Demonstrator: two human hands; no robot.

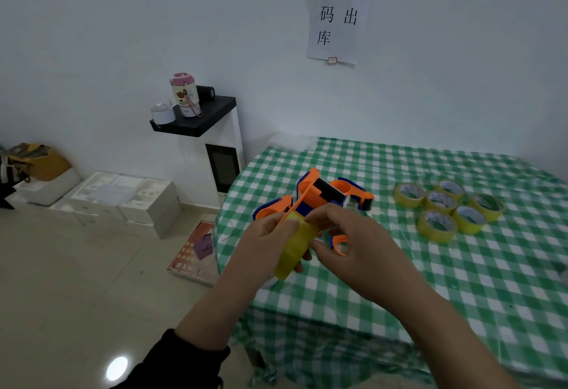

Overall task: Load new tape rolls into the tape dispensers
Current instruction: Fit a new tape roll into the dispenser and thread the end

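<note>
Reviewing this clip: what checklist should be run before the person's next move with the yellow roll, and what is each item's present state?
1. Left hand grips the yellow tape roll: ok.
2. Right hand has a firm pinch: cannot tell; its fingers curl at the roll's upper edge.
3. Roll seated in the orange dispenser: not ok; the roll is outside it.
4. Tape end freed: cannot tell.
5. Spare rolls ready on the table: ok, six.
</note>
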